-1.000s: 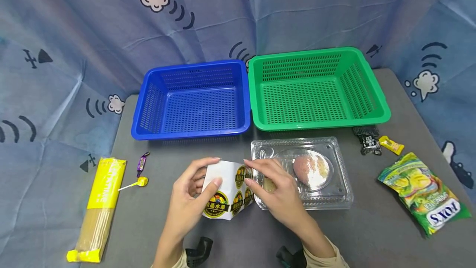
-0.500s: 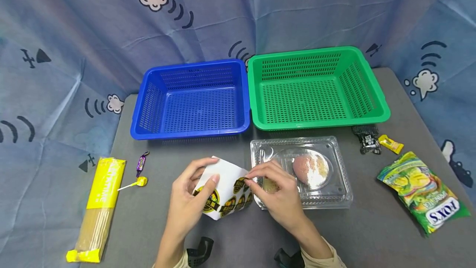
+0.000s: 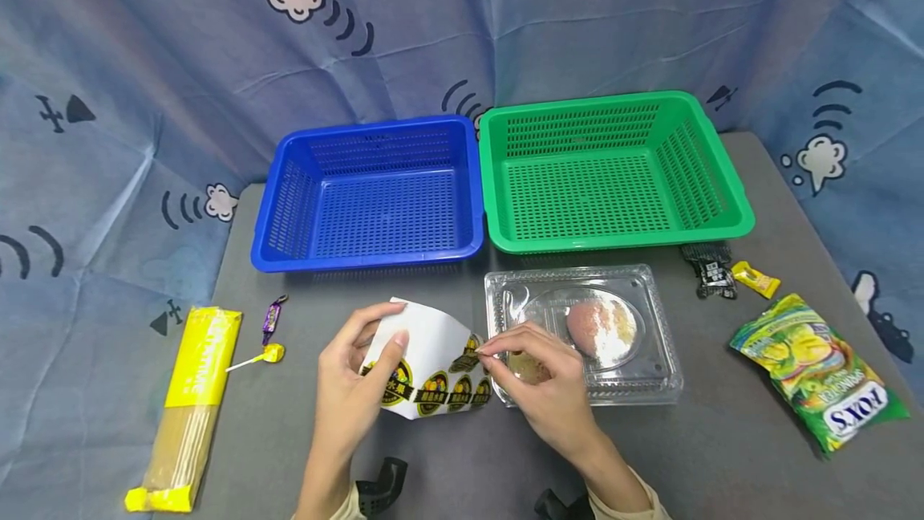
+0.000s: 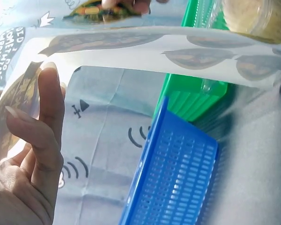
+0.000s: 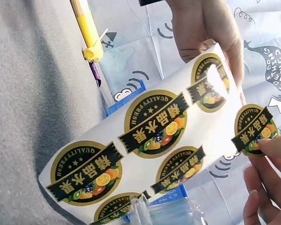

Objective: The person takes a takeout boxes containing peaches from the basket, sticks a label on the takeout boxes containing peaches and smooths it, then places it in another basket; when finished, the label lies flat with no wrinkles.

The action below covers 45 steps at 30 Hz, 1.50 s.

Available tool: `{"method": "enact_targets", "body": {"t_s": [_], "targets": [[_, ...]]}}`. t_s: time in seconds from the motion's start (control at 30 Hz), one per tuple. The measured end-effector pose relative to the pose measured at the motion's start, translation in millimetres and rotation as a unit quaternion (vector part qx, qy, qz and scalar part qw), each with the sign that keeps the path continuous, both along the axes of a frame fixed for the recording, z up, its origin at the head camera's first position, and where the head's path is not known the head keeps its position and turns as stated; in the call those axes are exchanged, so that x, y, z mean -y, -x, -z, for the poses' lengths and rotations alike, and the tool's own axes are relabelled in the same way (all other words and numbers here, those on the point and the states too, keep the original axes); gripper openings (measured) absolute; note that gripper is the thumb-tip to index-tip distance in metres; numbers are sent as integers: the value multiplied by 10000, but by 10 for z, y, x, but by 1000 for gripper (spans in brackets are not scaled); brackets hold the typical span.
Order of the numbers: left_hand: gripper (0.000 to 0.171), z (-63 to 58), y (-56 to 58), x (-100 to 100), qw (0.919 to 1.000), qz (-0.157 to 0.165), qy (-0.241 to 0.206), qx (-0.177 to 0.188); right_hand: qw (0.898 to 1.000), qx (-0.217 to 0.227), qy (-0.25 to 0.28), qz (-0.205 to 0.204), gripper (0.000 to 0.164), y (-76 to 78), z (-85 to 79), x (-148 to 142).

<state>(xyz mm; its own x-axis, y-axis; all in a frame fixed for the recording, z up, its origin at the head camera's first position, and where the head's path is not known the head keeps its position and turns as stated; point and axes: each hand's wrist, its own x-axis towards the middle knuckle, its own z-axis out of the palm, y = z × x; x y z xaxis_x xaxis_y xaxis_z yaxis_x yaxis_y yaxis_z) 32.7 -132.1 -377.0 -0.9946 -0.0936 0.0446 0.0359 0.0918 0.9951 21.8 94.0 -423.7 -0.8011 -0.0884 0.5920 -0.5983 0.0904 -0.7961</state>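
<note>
My left hand [image 3: 354,387] grips a white sheet of round fruit stickers [image 3: 433,343], thumb on its face and fingers behind. The sheet bows toward the right in the head view. Black-and-gold labels with pictured fruit cover it in the right wrist view. My right hand [image 3: 541,379] pinches one sticker [image 5: 255,130] between thumb and fingers at the sheet's edge. That sticker stands off the sheet in the left wrist view; whether an edge still clings, I cannot tell. Beside and partly under the right hand lies a clear plastic clamshell box [image 3: 653,363] with a pinkish round item [image 3: 601,329] inside.
A blue basket [image 3: 368,259] and a green basket [image 3: 621,241] stand side by side at the back. Noodle pack [image 3: 191,400], purple candy [image 3: 272,318] and lollipop [image 3: 272,353] lie left. Black packet [image 3: 715,275], yellow candy [image 3: 755,279] and green Fox's bag [image 3: 823,375] lie right.
The sheet has turned and bowed open, with my left hand shifting slightly left. My right thumb and fingers have closed on a sticker at its right edge and lifted it.
</note>
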Motion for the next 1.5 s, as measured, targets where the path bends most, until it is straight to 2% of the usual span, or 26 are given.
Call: {"method": "enact_targets", "body": {"t_s": [0.17,0.37,0.43,0.57,0.63,0.73,0.87,0.93,1.03,1.17,1.33,1.5], "targets": [[33,-1,10,66,9995,-249,173,51,9998,159,26,125,29,-7,4,-61],[35,5,9,197,9953,-709,657,-38,9946,898,-140,491,26,25,19,-250],[36,21,11,258,9932,-856,790,-16,9929,1059,-47,543,24,55,12,-333],[36,67,21,390,9901,-1053,930,70,9904,1161,-71,750,26,129,11,-528],[36,93,33,457,9876,-1130,1088,110,9883,1190,-269,914,30,159,10,-628],[37,133,47,553,9782,-1273,1627,208,9785,1286,-901,1338,30,187,3,-770],[42,189,50,674,9579,-1432,2444,467,9587,1588,-1682,1658,24,202,-11,-928],[45,215,53,719,9507,-1404,2690,645,9502,1726,-1935,1730,23,205,-14,-983],[51,249,64,771,9464,-1221,2840,935,9422,1835,-2157,1790,24,212,-7,-1027],[56,290,83,812,9423,-1015,2924,1278,9409,1877,-2187,1781,27,228,18,-1040],[59,374,108,861,9288,-906,3224,1588,9407,1950,-2142,1764,26,242,30,-1020],[63,476,146,912,9181,-495,3444,1900,9376,2046,-2196,1756,24,259,39,-998]]}}
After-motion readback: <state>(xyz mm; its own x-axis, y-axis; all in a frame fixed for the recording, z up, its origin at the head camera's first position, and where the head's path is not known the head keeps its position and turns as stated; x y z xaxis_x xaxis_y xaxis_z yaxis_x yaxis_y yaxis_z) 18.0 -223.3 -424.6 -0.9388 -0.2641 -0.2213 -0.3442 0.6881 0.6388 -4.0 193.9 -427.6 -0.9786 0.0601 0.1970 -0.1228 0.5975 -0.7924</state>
